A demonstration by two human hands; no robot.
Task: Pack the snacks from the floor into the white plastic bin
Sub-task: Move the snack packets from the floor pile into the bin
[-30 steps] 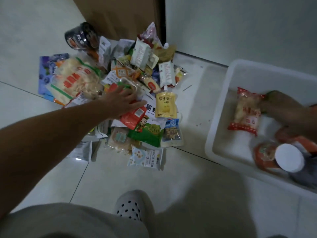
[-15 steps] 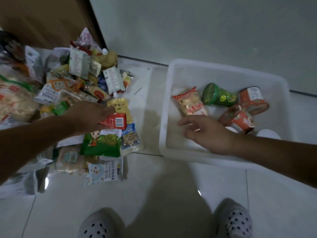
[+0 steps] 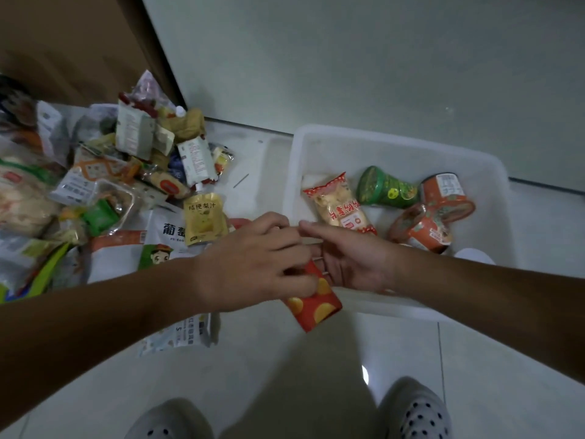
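The tiled floor point(image 3: 285, 359) carries a white plastic bin point(image 3: 395, 144) on the right and a loose pile of snacks point(image 3: 126, 185) on the left, a yellow pouch point(image 3: 205, 218) at its near edge. Inside the bin lie a red-trimmed bag of puffs point(image 3: 338, 201), a green cup point(image 3: 386, 188) and two orange cups point(image 3: 446, 194), all on their sides. At the bin's near left corner the left hand point(image 3: 253, 264) has its fingers curled round a red chip packet point(image 3: 316, 307), held off the floor. The right hand point(image 3: 351, 258) meets it palm up, fingers straight and released, holding nothing
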